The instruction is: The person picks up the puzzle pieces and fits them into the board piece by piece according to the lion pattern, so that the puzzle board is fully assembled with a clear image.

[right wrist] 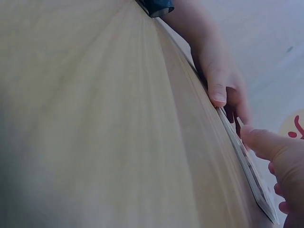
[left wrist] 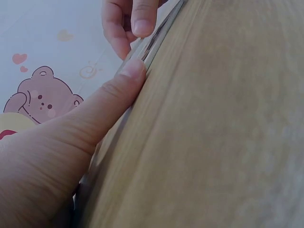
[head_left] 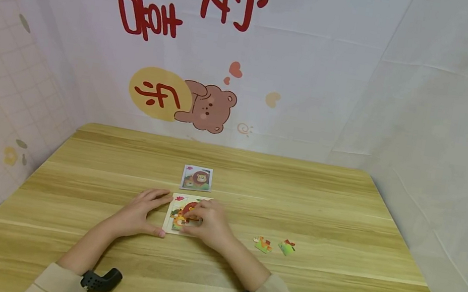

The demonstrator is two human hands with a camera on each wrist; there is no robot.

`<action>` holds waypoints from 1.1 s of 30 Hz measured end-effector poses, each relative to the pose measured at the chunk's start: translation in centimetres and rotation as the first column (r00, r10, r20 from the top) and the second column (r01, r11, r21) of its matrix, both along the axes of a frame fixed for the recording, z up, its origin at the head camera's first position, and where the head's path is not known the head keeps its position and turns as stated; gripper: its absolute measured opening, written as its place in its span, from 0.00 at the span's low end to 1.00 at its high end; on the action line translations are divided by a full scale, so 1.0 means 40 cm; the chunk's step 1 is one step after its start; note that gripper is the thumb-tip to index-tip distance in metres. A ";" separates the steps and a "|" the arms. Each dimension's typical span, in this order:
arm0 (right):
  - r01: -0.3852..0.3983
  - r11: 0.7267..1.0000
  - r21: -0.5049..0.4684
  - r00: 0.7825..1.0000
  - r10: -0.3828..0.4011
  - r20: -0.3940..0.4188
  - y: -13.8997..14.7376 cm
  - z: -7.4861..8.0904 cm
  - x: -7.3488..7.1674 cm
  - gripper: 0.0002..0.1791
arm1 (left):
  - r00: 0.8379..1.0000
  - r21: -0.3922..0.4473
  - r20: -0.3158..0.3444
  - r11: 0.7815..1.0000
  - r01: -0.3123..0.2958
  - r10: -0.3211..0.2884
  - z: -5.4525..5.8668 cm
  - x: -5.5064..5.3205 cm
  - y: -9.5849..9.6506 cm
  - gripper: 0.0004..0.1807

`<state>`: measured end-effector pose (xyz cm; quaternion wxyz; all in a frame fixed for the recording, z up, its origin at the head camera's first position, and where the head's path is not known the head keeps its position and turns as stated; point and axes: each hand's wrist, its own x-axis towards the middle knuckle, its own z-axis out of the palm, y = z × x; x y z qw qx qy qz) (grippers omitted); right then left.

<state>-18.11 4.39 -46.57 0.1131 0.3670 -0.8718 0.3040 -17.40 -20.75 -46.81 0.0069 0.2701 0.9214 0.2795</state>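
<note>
A small jigsaw board [head_left: 168, 215] with a pale border and a lion picture lies on the table, some pieces set in it. My left hand [head_left: 136, 212] rests at its left side, index fingertip by the upper corner and thumb by the lower one. In the left wrist view the thumb [left wrist: 116, 92] lies straight along the board's edge. Over the right part of the board, my right hand [head_left: 213, 223] pinches a puzzle piece [right wrist: 239, 121], mostly hidden by the fingers; its thin edge shows at the thumb tip in the right wrist view.
Two loose puzzle pieces lie right of the board, an orange and green one [head_left: 263, 244] and a green one with red [head_left: 287, 248]. Behind the board lies a lion picture card [head_left: 196, 179]. A printed cloth wall [head_left: 309, 76] stands behind the table [head_left: 341, 224].
</note>
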 end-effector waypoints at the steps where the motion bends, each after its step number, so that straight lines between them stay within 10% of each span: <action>1: -0.001 1.000 0.004 1.000 0.001 0.001 -0.003 -0.001 0.000 0.16 | 1.000 0.001 0.000 1.000 0.000 0.000 0.000 0.000 0.000 0.54; 33: 0.001 0.999 0.044 0.987 -0.008 0.158 -0.033 0.000 -0.012 0.15 | 1.000 0.010 -0.001 1.000 0.002 -0.002 0.001 0.001 0.000 0.54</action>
